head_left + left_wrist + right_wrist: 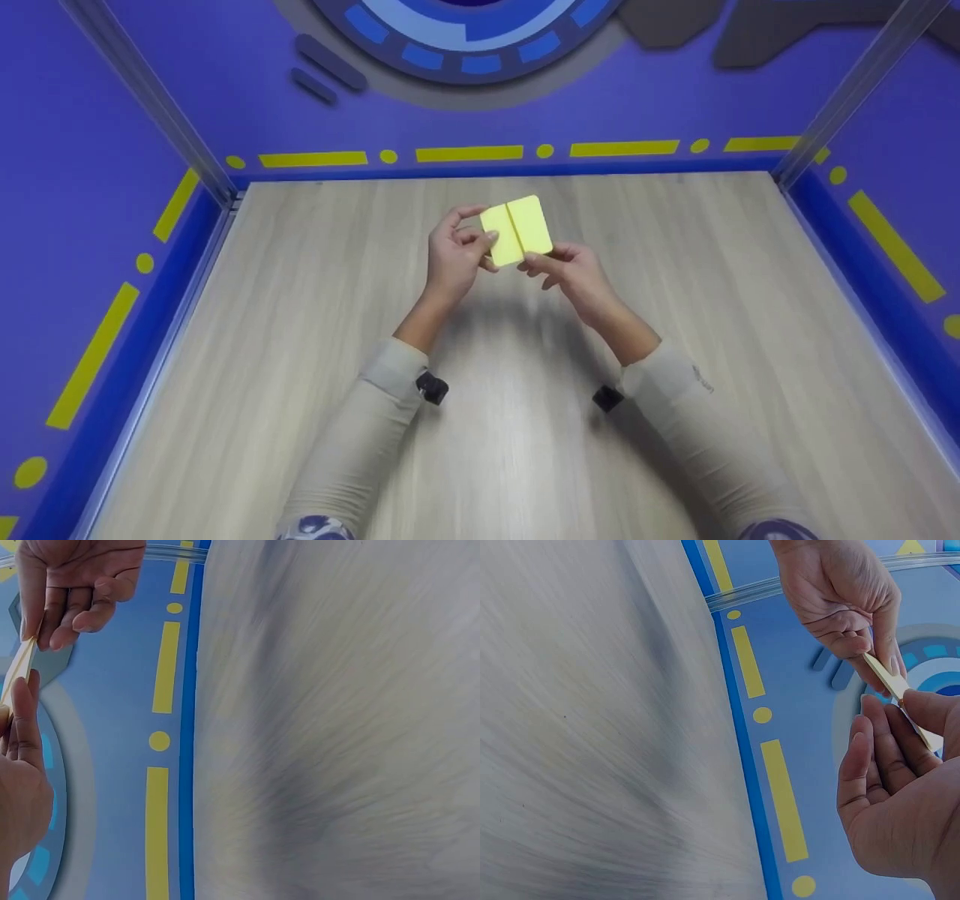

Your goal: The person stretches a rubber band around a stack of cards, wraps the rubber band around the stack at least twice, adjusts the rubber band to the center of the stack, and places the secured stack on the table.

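Observation:
A thin, flat yellow square with rounded corners [534, 225] is held up over the table, a darker line or crease running across its middle. My left hand [452, 259] pinches its left side, thumb on the near face. At the lower edge, by the line, my right hand [581, 281] pinches it between thumb and fingers. Seen nearly edge-on in the right wrist view, the yellow square [889, 678] looks like a slim pale strip between both hands. Whether it is a folded card or a small pad I cannot tell.
Beneath the hands lies a light wood-grain table [315, 300]. Blue-purple walls with yellow dashes and dots [469, 154] close it in at the back and both sides. Metal corner posts [161, 97] stand at the back left and back right.

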The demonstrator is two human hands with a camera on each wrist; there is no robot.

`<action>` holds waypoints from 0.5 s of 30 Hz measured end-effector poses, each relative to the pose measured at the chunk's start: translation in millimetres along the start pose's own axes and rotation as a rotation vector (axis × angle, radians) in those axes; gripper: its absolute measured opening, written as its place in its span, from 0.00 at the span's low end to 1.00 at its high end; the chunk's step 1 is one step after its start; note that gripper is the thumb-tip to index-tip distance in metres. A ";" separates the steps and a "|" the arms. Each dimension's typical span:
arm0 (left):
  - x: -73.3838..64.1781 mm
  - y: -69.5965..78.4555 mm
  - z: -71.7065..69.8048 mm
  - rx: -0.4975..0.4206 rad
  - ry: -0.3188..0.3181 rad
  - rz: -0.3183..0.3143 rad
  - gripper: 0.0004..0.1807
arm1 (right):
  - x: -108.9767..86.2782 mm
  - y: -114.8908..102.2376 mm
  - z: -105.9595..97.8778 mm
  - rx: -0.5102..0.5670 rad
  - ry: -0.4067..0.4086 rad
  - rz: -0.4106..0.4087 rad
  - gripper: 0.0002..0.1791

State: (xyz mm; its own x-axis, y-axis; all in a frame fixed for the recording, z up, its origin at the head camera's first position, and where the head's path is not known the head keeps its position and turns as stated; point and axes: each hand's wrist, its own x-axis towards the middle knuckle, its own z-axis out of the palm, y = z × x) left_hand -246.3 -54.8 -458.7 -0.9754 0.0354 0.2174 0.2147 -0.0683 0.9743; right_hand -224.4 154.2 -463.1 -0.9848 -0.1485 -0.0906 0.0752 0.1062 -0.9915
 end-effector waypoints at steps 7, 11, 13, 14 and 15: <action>1.9 -3.1 -2.9 0.022 0.005 0.003 0.22 | 0.9 -2.0 -5.0 0.034 0.021 -0.026 0.12; 0.3 -5.5 -3.2 0.038 0.023 -0.015 0.24 | 1.8 1.9 -7.1 0.018 0.017 -0.030 0.14; -1.2 -6.3 -2.2 0.046 0.023 -0.028 0.25 | 1.2 3.4 -7.5 0.006 0.018 -0.034 0.16; -1.8 -6.5 -1.6 0.049 0.019 -0.037 0.25 | 0.8 4.1 -7.5 -0.001 0.019 -0.034 0.16; -2.3 -6.7 -1.0 0.049 0.015 -0.048 0.26 | 0.5 4.7 -7.5 -0.007 0.021 -0.035 0.17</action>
State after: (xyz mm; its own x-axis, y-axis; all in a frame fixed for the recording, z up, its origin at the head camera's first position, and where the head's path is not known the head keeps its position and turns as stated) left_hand -245.5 -55.4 -465.8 -0.9852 0.0223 0.1700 0.1696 -0.0183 0.9853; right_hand -225.7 161.9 -467.1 -0.9898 -0.1316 -0.0543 0.0401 0.1085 -0.9933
